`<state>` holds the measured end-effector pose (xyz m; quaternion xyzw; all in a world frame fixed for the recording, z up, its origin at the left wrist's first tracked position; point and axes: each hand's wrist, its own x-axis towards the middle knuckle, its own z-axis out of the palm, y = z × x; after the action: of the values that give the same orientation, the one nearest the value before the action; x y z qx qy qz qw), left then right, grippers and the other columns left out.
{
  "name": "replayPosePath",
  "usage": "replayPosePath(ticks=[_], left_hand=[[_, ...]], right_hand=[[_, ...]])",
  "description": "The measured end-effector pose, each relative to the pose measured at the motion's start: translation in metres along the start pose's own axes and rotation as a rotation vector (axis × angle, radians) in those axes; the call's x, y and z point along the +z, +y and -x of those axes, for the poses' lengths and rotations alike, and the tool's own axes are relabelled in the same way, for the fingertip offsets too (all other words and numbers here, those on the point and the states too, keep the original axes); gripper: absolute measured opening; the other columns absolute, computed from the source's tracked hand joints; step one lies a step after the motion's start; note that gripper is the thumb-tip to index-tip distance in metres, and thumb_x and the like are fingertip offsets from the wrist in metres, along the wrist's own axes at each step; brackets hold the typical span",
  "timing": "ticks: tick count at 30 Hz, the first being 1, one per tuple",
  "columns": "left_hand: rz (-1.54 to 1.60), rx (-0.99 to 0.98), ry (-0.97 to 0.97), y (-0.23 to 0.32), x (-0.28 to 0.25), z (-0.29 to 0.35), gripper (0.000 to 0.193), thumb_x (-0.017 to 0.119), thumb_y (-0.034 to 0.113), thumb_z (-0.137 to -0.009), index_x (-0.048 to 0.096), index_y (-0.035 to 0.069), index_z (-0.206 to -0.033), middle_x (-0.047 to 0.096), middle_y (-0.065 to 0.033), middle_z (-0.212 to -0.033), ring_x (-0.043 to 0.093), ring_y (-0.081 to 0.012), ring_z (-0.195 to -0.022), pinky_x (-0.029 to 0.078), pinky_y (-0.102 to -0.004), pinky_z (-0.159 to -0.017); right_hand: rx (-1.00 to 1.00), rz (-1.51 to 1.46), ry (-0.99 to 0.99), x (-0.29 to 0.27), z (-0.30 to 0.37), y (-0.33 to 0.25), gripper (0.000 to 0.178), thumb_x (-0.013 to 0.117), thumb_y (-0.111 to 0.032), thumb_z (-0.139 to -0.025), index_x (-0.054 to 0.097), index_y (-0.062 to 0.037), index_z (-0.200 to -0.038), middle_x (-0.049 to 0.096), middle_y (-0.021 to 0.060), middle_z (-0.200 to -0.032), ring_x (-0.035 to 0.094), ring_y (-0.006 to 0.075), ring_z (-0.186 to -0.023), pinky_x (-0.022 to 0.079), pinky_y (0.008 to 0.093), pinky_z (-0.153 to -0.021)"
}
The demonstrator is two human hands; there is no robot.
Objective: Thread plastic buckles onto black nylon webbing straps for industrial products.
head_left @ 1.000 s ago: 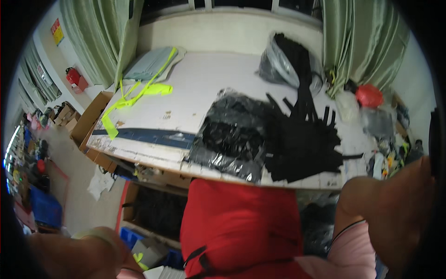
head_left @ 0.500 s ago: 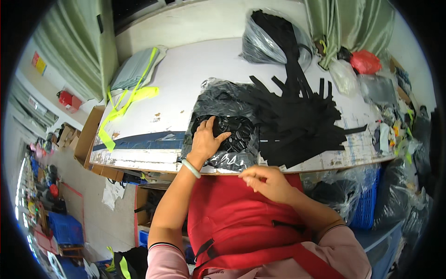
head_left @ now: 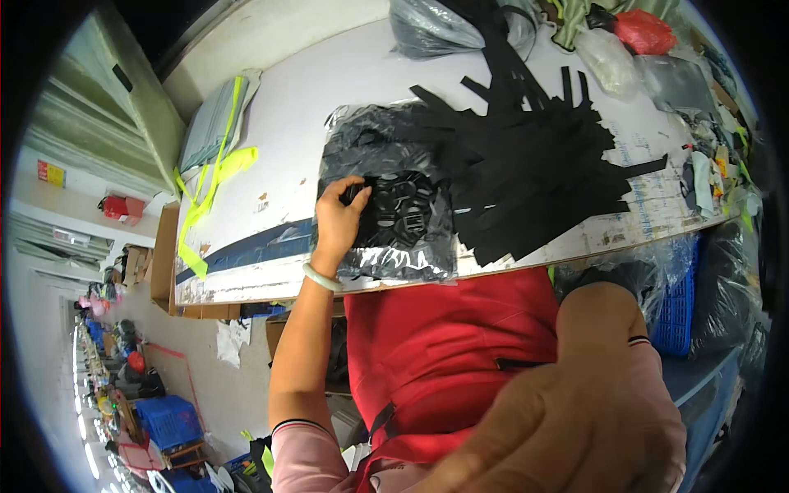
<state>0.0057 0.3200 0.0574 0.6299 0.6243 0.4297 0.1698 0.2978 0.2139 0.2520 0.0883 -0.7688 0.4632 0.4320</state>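
At the table's front edge lies a dark plastic bag (head_left: 386, 135), its opening showing many small black plastic buckles (head_left: 411, 215). My left hand (head_left: 339, 220), with a pale bangle on the wrist, is at the left side of that opening. Its thumb and fingers are closed round a small black piece that looks like one of the buckles. My right hand (head_left: 559, 427) is raised very close to the camera, large and smeared by motion. Its fingers are not clear. Beside the bag spreads a heap of black fabric strips (head_left: 542, 164).
A clear bag (head_left: 431, 33) with black strips trailing out stands at the back. Neon yellow strips (head_left: 238, 164) and a grey folded bundle (head_left: 209, 123) lie at the left. Red (head_left: 645, 31) and white bags crowd the right. A blue crate (head_left: 675, 308) stands below the table.
My right hand has risen from the table edge toward the camera. My left hand has gone from spread over the buckles to closed at the opening's left side. The view has shifted.
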Motion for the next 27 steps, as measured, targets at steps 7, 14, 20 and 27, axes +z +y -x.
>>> replayPosePath(ticks=[7, 14, 20, 27], left_hand=[[0.933, -0.610, -0.048, 0.008, -0.011, -0.004, 0.021, 0.063, 0.023, -0.091, 0.061, 0.007, -0.105, 0.054, -0.0010, -0.074, 0.047, -0.0086, -0.055, 0.029, -0.0188, -0.039], [1.705, -0.797, -0.103, 0.002, -0.019, 0.007, 0.028, 0.047, 0.030, -0.099, 0.054, 0.005, -0.109, 0.054, -0.0107, -0.088, 0.047, -0.0144, -0.063, 0.034, -0.0177, -0.037], [1.627, -0.719, -0.207, 0.013, -0.018, 0.029, 0.027, 0.049, 0.029, -0.098, 0.056, 0.004, -0.107, 0.054, -0.0087, -0.088, 0.048, -0.0135, -0.062, 0.032, -0.0168, -0.035], [1.848, -0.776, -0.270, 0.021, -0.018, 0.054, 0.025, 0.052, 0.027, -0.097, 0.058, 0.005, -0.107, 0.054, -0.0092, -0.090, 0.046, -0.0122, -0.063, 0.034, -0.0182, -0.036]], right_hand=[[-0.195, -0.203, 0.015, -0.004, -0.002, -0.002, 0.031, 0.052, -0.022, -0.090, 0.061, -0.0026, -0.113, 0.063, 0.0123, -0.101, 0.059, 0.0226, -0.092, 0.046, 0.0362, -0.077], [-0.490, -0.492, -0.104, 0.013, -0.006, -0.009, 0.044, 0.043, -0.030, -0.095, 0.054, 0.0035, -0.121, 0.061, 0.0149, -0.112, 0.055, 0.0279, -0.105, 0.041, 0.0437, -0.089], [-0.700, -0.793, -0.258, 0.013, 0.006, -0.027, 0.056, 0.034, -0.037, -0.099, 0.049, 0.0087, -0.128, 0.059, 0.0171, -0.121, 0.052, 0.0324, -0.115, 0.038, 0.0502, -0.099], [0.100, -0.996, 0.230, 0.048, -0.031, -0.025, 0.051, 0.038, -0.036, -0.101, 0.065, 0.0069, -0.106, 0.067, 0.0188, -0.100, 0.062, 0.0361, -0.095, 0.045, 0.0466, -0.091]])
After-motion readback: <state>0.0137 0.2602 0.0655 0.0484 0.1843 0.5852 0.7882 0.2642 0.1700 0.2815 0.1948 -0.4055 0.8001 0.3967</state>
